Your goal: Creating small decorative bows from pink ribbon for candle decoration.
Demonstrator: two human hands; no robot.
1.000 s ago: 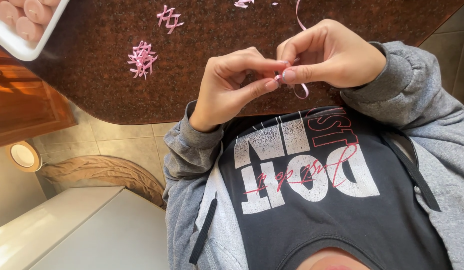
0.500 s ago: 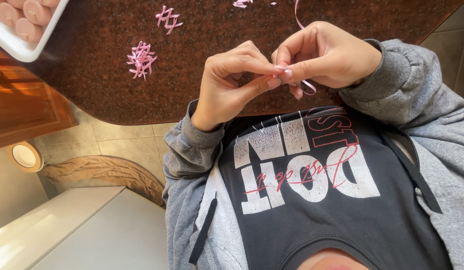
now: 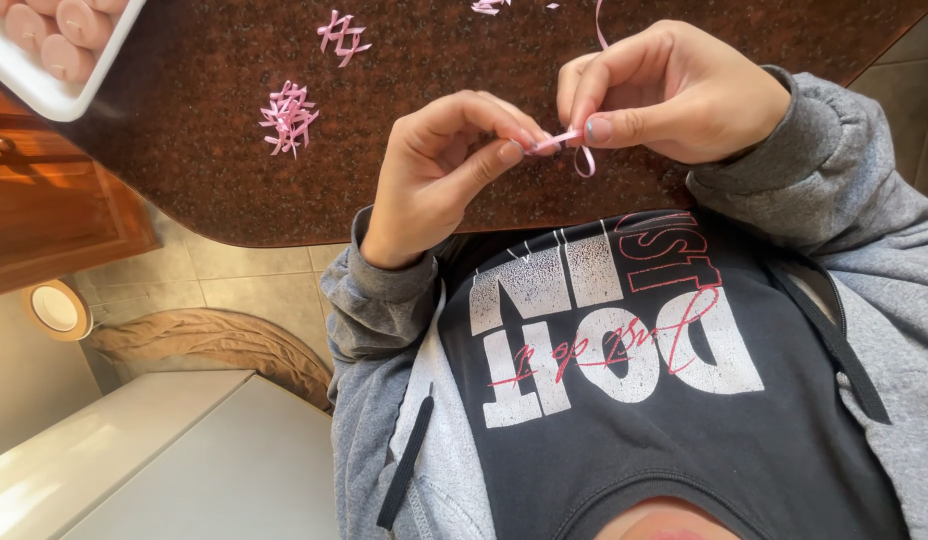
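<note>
Head view: I am seeing both hands working just above the edge of the brown counter (image 3: 234,190), centre of the frame. The left hand (image 3: 439,170) and the right hand (image 3: 674,95) are each pinching the thin pink ribbon (image 3: 559,140) between thumb and fingertips. The short stretch between them is lying almost left to right, and a small loop is hanging below. I judge this bow is half made and not yet tightened. Further up and to the left, finished pink bows (image 3: 287,115) are lying on the counter. A white tray (image 3: 54,95) is sitting in the upper left corner.
</note>
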